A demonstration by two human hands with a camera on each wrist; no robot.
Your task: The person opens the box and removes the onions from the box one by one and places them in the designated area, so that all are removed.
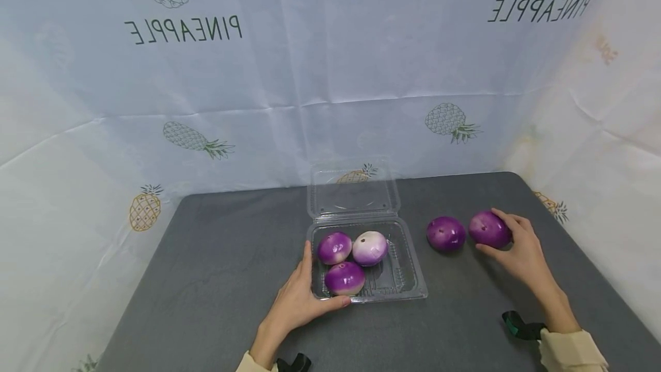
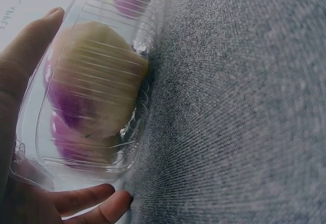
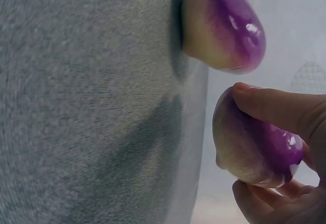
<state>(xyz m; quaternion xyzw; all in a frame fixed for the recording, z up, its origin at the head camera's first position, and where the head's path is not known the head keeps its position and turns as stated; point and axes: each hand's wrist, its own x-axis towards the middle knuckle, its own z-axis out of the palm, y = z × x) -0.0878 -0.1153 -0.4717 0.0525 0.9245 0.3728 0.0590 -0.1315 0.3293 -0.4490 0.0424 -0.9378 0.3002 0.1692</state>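
Observation:
In the head view, my right hand point(image 1: 521, 248) pinches a glossy purple-and-white onion point(image 1: 489, 229) between thumb and fingers. The right wrist view shows this held onion point(image 3: 257, 142) raised off the table. Just left of it a second onion point(image 1: 446, 233) rests on the tabletop. A clear plastic clamshell box point(image 1: 408, 271) lies with its lid point(image 1: 353, 188) swung up at the back. Three more onions point(image 1: 345, 278) sit inside, toward the box's left side. My left hand point(image 1: 296, 300) holds the box's near left corner, thumb at the front rim, fingers along the left side.
Everything stands on a dark grey table point(image 1: 217, 280) with rounded corners. A pale curtain point(image 1: 310, 62) printed with pineapples hangs behind the table and around its sides. Dark straps point(image 1: 523, 326) are at both wrists.

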